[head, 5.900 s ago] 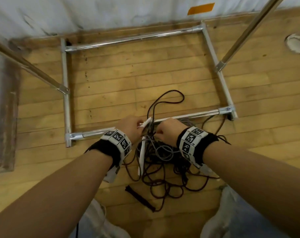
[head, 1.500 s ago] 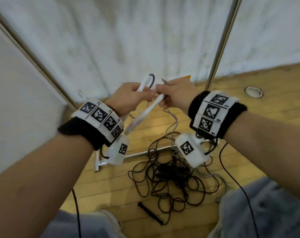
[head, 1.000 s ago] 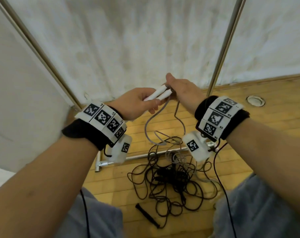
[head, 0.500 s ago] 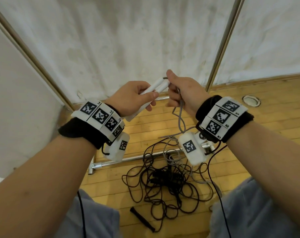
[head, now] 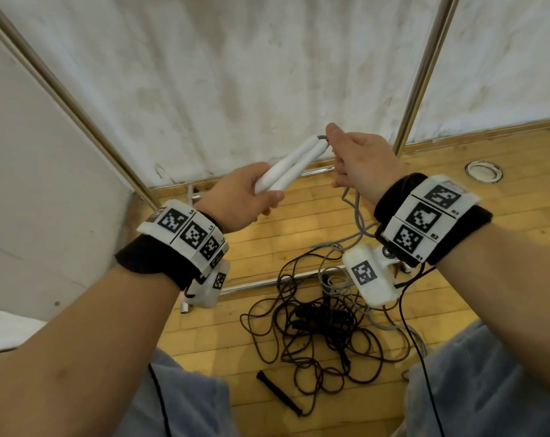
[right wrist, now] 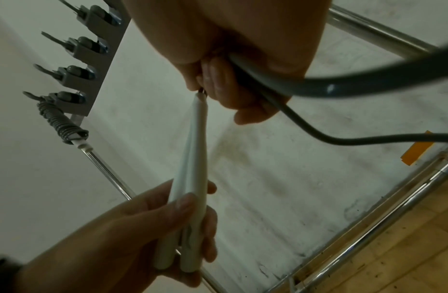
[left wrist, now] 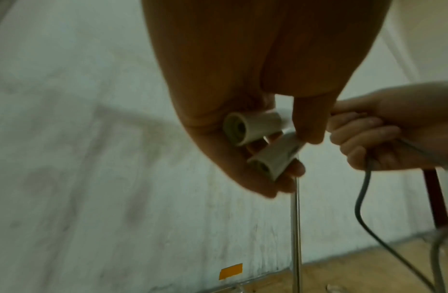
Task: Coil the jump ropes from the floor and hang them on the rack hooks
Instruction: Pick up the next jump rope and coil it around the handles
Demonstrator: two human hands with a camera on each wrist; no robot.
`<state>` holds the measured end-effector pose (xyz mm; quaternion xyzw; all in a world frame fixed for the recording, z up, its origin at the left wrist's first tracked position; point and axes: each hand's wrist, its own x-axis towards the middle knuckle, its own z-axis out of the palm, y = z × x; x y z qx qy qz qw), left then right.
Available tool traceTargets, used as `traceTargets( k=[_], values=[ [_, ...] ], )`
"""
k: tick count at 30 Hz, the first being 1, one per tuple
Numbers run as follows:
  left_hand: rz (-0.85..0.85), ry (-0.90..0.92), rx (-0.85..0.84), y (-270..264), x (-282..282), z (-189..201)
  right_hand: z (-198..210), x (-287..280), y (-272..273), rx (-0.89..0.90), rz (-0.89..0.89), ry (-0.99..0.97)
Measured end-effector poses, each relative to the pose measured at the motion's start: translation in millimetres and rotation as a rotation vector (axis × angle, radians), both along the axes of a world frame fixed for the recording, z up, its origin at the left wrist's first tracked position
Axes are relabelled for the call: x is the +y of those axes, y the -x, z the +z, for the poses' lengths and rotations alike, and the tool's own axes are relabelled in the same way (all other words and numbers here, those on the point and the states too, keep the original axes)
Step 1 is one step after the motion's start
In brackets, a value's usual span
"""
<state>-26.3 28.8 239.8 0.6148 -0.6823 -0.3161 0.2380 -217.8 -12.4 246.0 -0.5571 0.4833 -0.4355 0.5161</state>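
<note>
My left hand grips two white jump-rope handles side by side, raised in front of the white wall; their butt ends show in the left wrist view. My right hand pinches the grey cord right at the handle tips, and the cord runs through its curled fingers and down to the floor. A tangle of dark ropes lies on the wooden floor below, with a black handle beside it. A hook strip on the rack holds one coiled grey rope.
The chrome rack's uprights rise left and right of my hands, and its base bar crosses the floor under them. A round floor fitting sits at the right. My knees frame the rope pile. An orange tape mark is on the wall.
I rose from the floor pile with the white-handled rope. The two handles came together in my left hand, and my right hand slid to the handle tips, taking up the grey cord.
</note>
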Motion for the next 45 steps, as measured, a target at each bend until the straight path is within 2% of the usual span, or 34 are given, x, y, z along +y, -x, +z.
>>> traceTargets(
  k=[3, 8, 14, 17, 19, 20, 23, 26, 27, 29, 32, 37, 40, 45],
  values=[
    [0.003, 0.113, -0.086, 3, 3, -1, -4, -3, 0, 0.019, -0.07, 0.007],
    [0.033, 0.167, -0.016, 6, 2, 5, -9, -8, 2, 0.036, -0.135, 0.052],
    [0.019, 0.109, 0.266, 3, 1, 19, 1, -20, 13, -0.137, 0.093, 0.043],
    [0.071, 0.044, 0.441, 6, 1, 18, 5, -20, 10, 0.007, 0.146, 0.115],
    [0.065, 0.05, 0.4, 12, 1, 14, 5, -16, 6, 0.142, 0.134, 0.163],
    [0.05, 0.059, 0.369, 13, 1, 13, 5, -14, 5, 0.149, 0.119, 0.153],
    [0.04, -0.008, 0.394, 12, 2, 13, 6, -11, 4, 0.017, 0.073, 0.089],
    [-0.091, -0.035, 0.26, 8, 5, 15, 11, -13, 10, -0.148, 0.079, 0.005],
    [-0.132, -0.039, 0.224, 7, 6, 16, 12, -15, 12, -0.162, 0.099, -0.002],
    [-0.157, -0.066, 0.201, 5, 7, 18, 11, -15, 16, -0.076, 0.133, 0.035],
    [-0.107, -0.059, 0.138, 4, 9, 20, 8, -14, 18, 0.041, 0.098, 0.087],
    [-0.002, 0.08, 0.05, 10, 11, 14, 7, -13, 15, -0.027, -0.012, 0.096],
    [0.034, 0.112, 0.154, 11, 12, 15, 6, -12, 18, 0.01, 0.018, 0.145],
    [0.185, 0.099, 0.531, 23, 13, 17, -1, -5, 9, 0.403, 0.202, 0.207]
  ],
)
